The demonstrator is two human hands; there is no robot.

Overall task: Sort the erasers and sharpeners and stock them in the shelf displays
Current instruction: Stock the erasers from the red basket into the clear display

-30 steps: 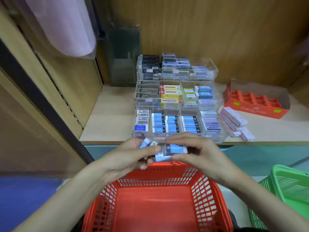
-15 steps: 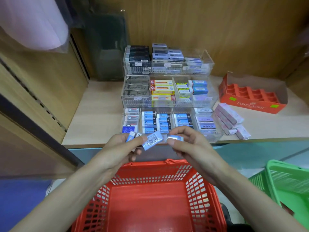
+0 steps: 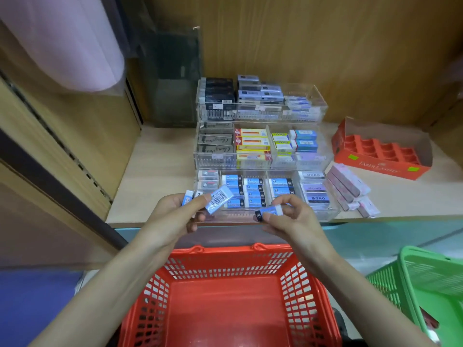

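Note:
My left hand (image 3: pixel 172 216) grips a small bunch of blue-sleeved erasers (image 3: pixel 218 199), one turned barcode-up, just in front of the shelf edge. My right hand (image 3: pixel 293 219) pinches a single blue-sleeved eraser (image 3: pixel 269 211), apart from the left bunch. Both hover before the clear tiered display (image 3: pixel 333 211), whose front row holds blue erasers (image 3: pixel 255 189) and MONO erasers (image 3: pixel 314 191). Higher tiers hold yellow, grey and black boxes.
A red basket (image 3: pixel 225 256) sits below my hands, with a green basket (image 3: pixel 411 261) at the right. On the wooden shelf (image 3: pixel 155 176) lie pink eraser packs (image 3: pixel 348 184) and a red Faber-Castell tray (image 3: pixel 380 166). A dark acrylic box (image 3: pixel 172 83) stands at the back left.
My hands have pulled apart: the right hand has drawn one eraser out of the bunch and moved right, while the left keeps the others. The view has shifted a little.

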